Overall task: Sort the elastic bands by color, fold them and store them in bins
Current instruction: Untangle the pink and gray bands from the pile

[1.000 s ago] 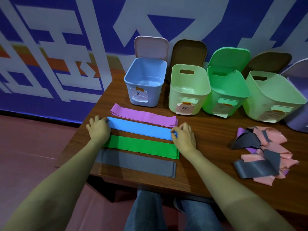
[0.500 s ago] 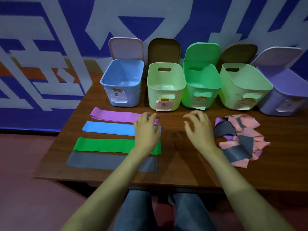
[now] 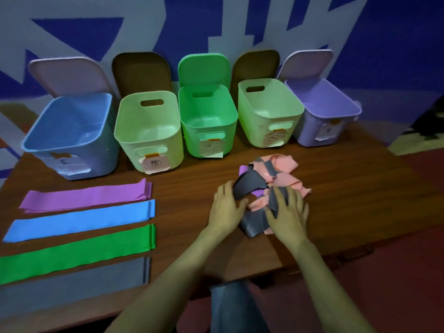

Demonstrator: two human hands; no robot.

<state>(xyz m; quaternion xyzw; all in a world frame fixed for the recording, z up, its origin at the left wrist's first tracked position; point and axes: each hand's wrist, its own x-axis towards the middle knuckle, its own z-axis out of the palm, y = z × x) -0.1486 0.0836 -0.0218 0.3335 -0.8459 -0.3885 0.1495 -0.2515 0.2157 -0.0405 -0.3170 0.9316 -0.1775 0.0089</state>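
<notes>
A tangled pile of pink bands (image 3: 286, 164), grey bands (image 3: 249, 185) and a purple one (image 3: 243, 169) lies right of the table's middle. My left hand (image 3: 227, 207) grips the left edge of a grey band in the pile. My right hand (image 3: 287, 212) rests on top of another grey band (image 3: 254, 224), fingers spread. At the left, four flat strips lie in parallel rows: purple (image 3: 86, 195), blue (image 3: 79, 223), green (image 3: 77, 251) and grey (image 3: 72, 282).
Several open bins stand along the wall at the back of the wooden table (image 3: 192, 179): blue (image 3: 101, 155), pale green (image 3: 149, 150), green (image 3: 209, 140), pale green (image 3: 262, 131) and purple (image 3: 310, 131). Their lids lean on the wall. My knees show below the front edge.
Both hands have left the flat blue strip and moved right onto the tangled pile. My view has swung right with them.
</notes>
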